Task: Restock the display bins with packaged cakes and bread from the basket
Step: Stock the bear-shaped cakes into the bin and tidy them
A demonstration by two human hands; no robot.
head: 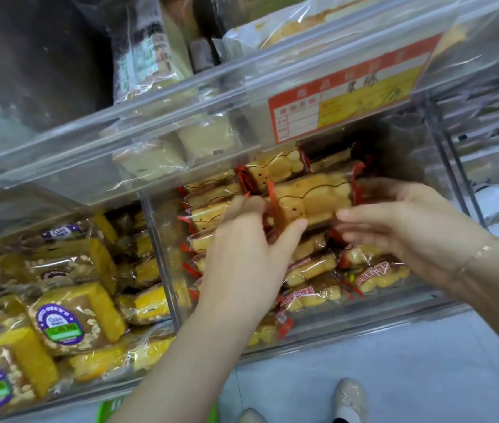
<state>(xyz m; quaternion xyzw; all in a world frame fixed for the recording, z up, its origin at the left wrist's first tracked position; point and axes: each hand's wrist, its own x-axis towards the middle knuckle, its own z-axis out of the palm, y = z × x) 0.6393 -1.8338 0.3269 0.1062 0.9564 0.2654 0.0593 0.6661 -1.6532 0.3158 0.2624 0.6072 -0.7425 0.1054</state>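
While both hands reach into the clear lower bin [303,334], an upper clear bin [181,96] juts out above it, its front wall overhanging the back of the opening and carrying a red and yellow price label [345,99]. Pale wrapped bread slices [178,148] show through that upper wall. The left hand [242,257] and the right hand [410,227] hold one packaged cake [312,196] between them, a golden bar in clear film with red crimped ends, raised just above the pile inside the bin. The left fingers [291,230] curl around its left end, thumb under the front edge; the right fingers [364,215] cup its right end, only lightly bent. Beneath and behind it lie many more red-ended cakes [312,270], stacked in rough rows, too overlapped to count. A clear divider [162,261] separates this compartment from the one on the left, which holds yellow sponge cakes [74,319] with purple round stickers; about six stickers are visible. On the right wrist sits a thin bracelet [474,254]. Below, a pale tiled floor [394,377] shows two light shoes [348,398], and a green basket edge [110,407] peeks out at the bottom. Further clear bins stand at the far right.
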